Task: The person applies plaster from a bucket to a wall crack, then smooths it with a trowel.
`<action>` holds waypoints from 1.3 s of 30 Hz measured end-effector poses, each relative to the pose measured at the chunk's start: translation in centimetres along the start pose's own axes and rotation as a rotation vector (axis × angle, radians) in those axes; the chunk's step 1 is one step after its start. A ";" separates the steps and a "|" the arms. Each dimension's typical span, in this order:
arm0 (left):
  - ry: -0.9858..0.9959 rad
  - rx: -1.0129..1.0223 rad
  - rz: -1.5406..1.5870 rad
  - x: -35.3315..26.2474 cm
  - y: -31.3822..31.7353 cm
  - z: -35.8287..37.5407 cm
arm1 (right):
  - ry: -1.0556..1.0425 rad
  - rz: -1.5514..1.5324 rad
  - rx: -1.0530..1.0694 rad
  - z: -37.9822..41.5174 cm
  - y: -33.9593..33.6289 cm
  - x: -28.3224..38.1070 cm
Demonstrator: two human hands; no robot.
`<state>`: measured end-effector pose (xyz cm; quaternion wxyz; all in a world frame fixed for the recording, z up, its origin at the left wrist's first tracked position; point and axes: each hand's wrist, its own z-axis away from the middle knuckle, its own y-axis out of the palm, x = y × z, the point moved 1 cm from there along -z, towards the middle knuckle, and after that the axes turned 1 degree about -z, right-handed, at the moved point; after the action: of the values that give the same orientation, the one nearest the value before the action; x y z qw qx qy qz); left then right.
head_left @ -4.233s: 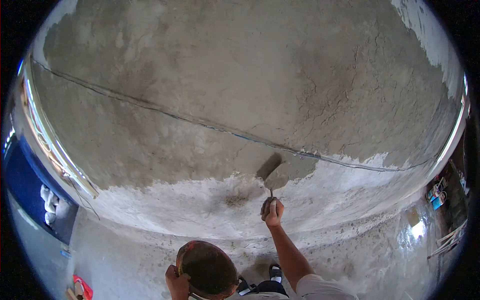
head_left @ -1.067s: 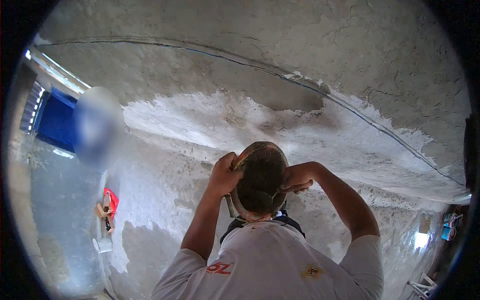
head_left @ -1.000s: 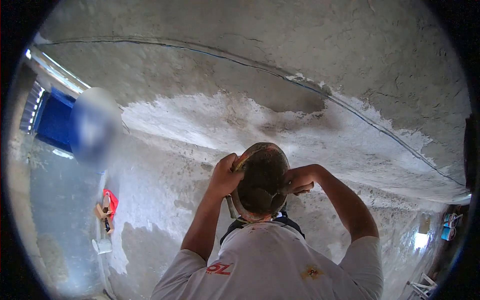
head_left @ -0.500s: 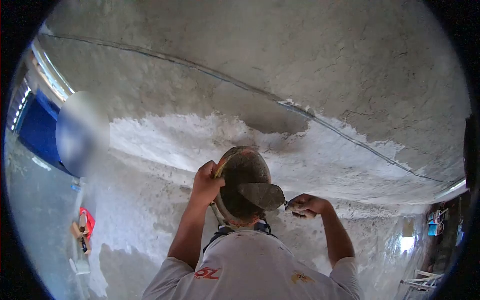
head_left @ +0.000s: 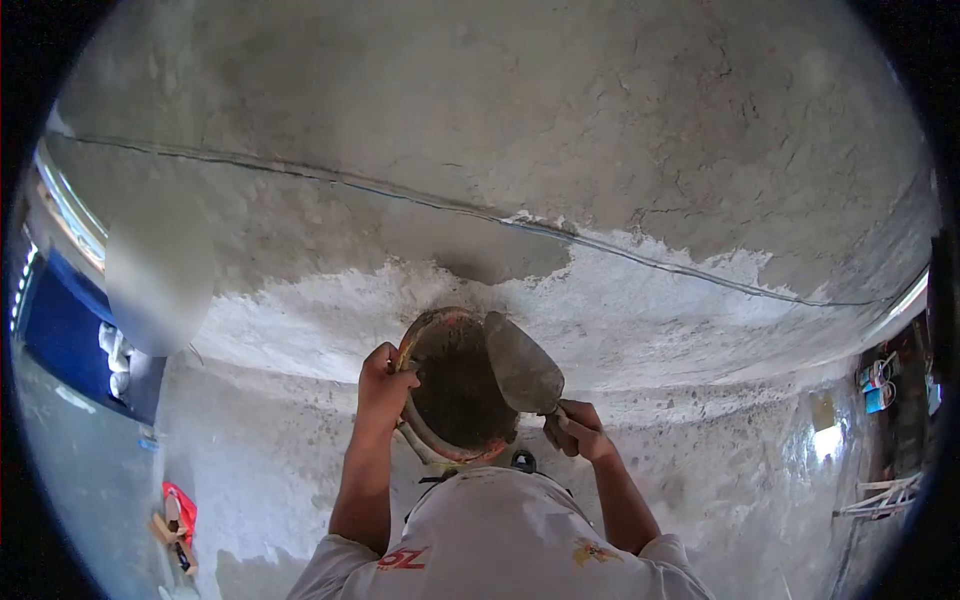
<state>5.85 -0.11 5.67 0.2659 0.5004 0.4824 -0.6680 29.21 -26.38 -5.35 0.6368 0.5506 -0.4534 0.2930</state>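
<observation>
1. I see the bucket (head_left: 432, 440) in front of the shirt (head_left: 490, 530), dark mortar (head_left: 450, 385) inside.
2. The left hand (head_left: 387, 388) is clamped on its left rim.
3. The right hand (head_left: 584, 432) grips the trowel (head_left: 525, 372), whose blade overlaps the bucket's right rim; I can't tell whether they touch.
4. Beyond, the wall (head_left: 420, 90) is grey above, raggedly whitish below, a cable (head_left: 440, 204) slanting across.
5. The floor (head_left: 270, 440) shines at right.

Building site, its wall half-plastered (head_left: 480, 130)
</observation>
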 end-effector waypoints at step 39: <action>0.060 -0.016 0.226 -1.1 0.2 0.0 | -0.943 1.616 -0.598 -9.2 -1.7 6.8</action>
<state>6.44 -0.36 6.64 0.3289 0.5693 0.4360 -0.6145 35.87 -18.71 0.23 0.1115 -0.0486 -0.9569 0.2637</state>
